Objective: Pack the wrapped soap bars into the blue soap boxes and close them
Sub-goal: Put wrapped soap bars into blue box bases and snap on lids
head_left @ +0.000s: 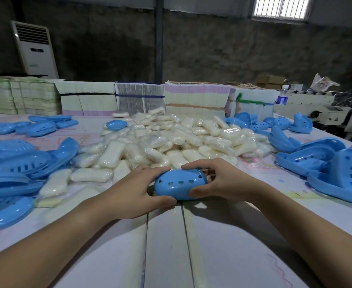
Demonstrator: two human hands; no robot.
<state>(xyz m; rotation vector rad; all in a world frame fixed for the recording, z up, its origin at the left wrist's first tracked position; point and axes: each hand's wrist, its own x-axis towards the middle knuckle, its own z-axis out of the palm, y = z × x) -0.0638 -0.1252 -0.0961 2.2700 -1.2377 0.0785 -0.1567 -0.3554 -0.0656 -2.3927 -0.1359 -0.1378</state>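
At the near middle of the bench (166,246), seen from the head camera, a blue soap box (179,187) sits closed or nearly closed, heart-shaped holes along its side. Left hand (133,194) grips its left end, thumb low on the near edge and fingers curled over the top; right hand (218,181) grips the right end the same way. Just behind lies the heap of wrapped soap bars (160,140); loose blue lids and bases (19,167) lie to the left, more blue shells (326,163) to the right. I judge the box light, stiff and smooth, likely slippery plastic, so squeezing at both ends over the seam should snap it shut; the film-wrapped bars look firm but slick
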